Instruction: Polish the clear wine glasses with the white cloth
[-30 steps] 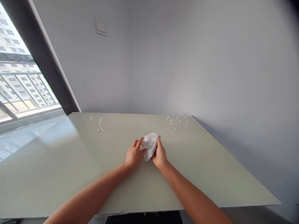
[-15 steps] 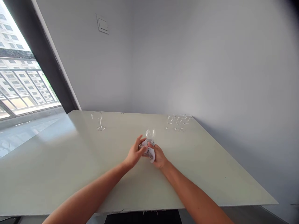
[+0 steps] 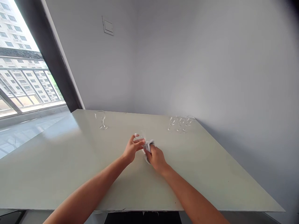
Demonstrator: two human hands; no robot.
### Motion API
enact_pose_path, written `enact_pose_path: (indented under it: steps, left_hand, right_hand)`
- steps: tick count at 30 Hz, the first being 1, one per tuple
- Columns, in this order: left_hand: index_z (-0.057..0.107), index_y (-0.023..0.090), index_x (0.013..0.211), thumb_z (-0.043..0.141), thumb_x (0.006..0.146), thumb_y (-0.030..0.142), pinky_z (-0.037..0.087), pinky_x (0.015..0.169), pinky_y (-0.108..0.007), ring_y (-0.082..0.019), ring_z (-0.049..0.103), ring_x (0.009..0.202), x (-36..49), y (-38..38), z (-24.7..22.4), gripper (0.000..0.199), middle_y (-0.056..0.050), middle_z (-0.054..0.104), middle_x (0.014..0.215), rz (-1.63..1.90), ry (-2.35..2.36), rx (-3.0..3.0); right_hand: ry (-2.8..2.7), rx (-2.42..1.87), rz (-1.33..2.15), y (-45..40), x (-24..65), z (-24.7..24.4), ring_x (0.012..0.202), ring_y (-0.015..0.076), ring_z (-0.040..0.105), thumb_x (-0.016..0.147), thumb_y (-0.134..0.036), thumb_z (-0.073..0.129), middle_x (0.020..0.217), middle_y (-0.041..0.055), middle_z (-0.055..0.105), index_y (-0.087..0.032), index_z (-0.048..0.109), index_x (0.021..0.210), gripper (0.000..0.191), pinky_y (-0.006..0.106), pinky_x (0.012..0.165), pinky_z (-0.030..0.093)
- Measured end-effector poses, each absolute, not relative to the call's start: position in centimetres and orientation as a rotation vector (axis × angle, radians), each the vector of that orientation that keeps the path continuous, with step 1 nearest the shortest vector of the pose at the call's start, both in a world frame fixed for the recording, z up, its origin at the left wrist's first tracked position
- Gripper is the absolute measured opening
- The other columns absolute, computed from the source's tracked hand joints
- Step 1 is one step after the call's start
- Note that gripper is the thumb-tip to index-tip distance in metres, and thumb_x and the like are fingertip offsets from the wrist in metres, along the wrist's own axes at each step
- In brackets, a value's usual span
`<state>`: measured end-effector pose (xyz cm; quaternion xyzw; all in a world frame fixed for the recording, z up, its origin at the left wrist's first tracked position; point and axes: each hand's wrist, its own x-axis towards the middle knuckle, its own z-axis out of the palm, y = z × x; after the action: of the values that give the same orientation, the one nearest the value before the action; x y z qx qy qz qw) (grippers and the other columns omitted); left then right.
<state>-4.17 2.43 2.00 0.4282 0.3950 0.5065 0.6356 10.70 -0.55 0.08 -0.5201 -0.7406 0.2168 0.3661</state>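
Note:
Over the middle of the table, my left hand (image 3: 132, 148) has its fingers wrapped round the bowl of a clear stemmed glass (image 3: 141, 136), which tilts up and to the left. My right hand (image 3: 156, 157) grips a pale cloth (image 3: 149, 145) bunched around the lower part of that glass. The cloth and fingers hide the stem and foot. A single stemmed glass (image 3: 100, 117) stands upright at the back left of the table.
Several clear stemmed glasses (image 3: 182, 122) stand close together at the table's back right. The pale table (image 3: 77, 161) meets grey walls behind and to the right. A window (image 3: 25, 74) with a railing is at the left.
My left hand has moved from the cloth onto the glass bowl. The glass has tipped to the left, and the cloth is now bunched in my right hand.

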Motion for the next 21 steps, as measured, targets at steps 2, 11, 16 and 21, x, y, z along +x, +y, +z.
enact_pose_path:
  steps: [2, 11, 16, 21]
  left_hand:
    - [0.040, 0.020, 0.103, 0.070, 0.061, 0.034, 0.048, 0.072, -0.030, -0.014, 0.061, 0.077, -4.5, 2.8, 2.0, 0.053, -0.006, 0.062, 0.092, 1.233, 0.947, 0.903]
    - [0.031, 0.025, 0.106, 0.065, 0.068, 0.034, 0.047, 0.080, -0.030, -0.014, 0.060, 0.090, -7.8, 5.2, 2.6, 0.052, -0.008, 0.052, 0.110, 1.821, 1.060, 0.833]
    - [0.029, 0.028, 0.111, 0.064, 0.070, 0.032, 0.042, 0.089, -0.035, -0.018, 0.053, 0.106, -7.4, 4.7, 2.6, 0.054, -0.009, 0.048, 0.117, 1.960, 1.047, 1.075]
    - [0.029, 0.027, 0.116, 0.063, 0.071, 0.030, 0.039, 0.092, -0.040, -0.021, 0.050, 0.110, -4.8, 2.6, 1.7, 0.057, -0.009, 0.046, 0.117, 1.792, 0.870, 1.392]
  right_hand:
    - [-2.126, -1.304, 0.193, -1.1, 10.3, 0.0, 0.079, 0.0209, 0.051, 0.079, -0.018, 0.045, 0.093, 0.0073, 0.060, -0.020, 0.057, 0.101, 0.025, 0.032, 0.067, 0.039]
    - [-2.440, -1.039, -0.091, -2.3, 8.7, 0.1, 0.102, 0.0277, 0.040, 0.073, -0.056, 0.053, 0.123, 0.0045, 0.049, -0.028, 0.055, 0.113, 0.049, 0.041, 0.084, 0.034]
    - [-2.203, -1.124, -0.149, -1.7, 9.5, 0.3, 0.105, 0.0267, 0.040, 0.081, -0.048, 0.046, 0.119, 0.0069, 0.051, -0.027, 0.058, 0.109, 0.037, 0.042, 0.085, 0.034]
    - [-1.972, -1.249, -0.138, -0.1, 10.2, 0.2, 0.075, 0.0195, 0.047, 0.089, -0.029, 0.037, 0.082, 0.0078, 0.056, -0.017, 0.049, 0.117, 0.034, 0.034, 0.069, 0.038]
